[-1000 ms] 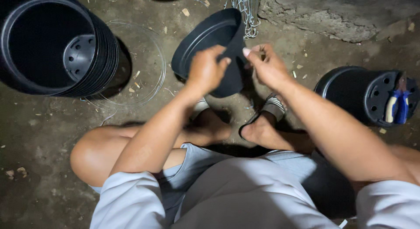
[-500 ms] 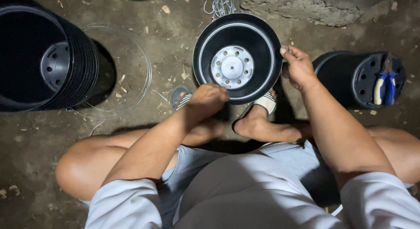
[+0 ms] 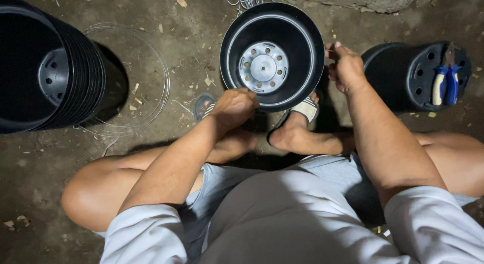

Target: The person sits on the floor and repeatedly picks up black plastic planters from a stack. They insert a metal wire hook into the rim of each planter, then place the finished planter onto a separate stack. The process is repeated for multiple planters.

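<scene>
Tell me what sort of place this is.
Probably a rough outdoor or shed work spot for potting: bare dirt floor strewn with chips, a stack of black plastic pots, and pliers lying on an upturned pot.

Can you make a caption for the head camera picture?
Left hand and right hand hold a black pot above sandalled feet.

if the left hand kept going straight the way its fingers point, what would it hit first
The left hand already grips the near rim of the black pot, fingers pointing up the picture. Going on, it would probably meet the pot's inside, the pale perforated bottom. Depth is unclear.
</scene>
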